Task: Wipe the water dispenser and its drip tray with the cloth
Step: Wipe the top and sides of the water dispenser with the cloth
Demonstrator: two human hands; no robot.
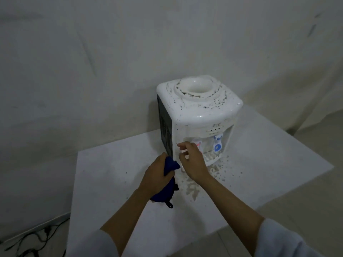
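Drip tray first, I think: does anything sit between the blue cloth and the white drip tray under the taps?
Yes. The right hand reaches in front of the white water dispenser, covering the left part of the white drip tray. The blue cloth, gripped in the left hand, sits left of it.

White, dirt-streaked water dispenser point(199, 110) stands upright, drip tray point(212, 157) at its base, blue cloth point(169, 166) bunched alongside.

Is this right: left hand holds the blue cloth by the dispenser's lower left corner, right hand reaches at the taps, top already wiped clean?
Not the last part. The head view shows the dispenser top streaked with dark grime, so it is not clean. The rest holds: the left hand grips the blue cloth and the right hand reaches at the taps.
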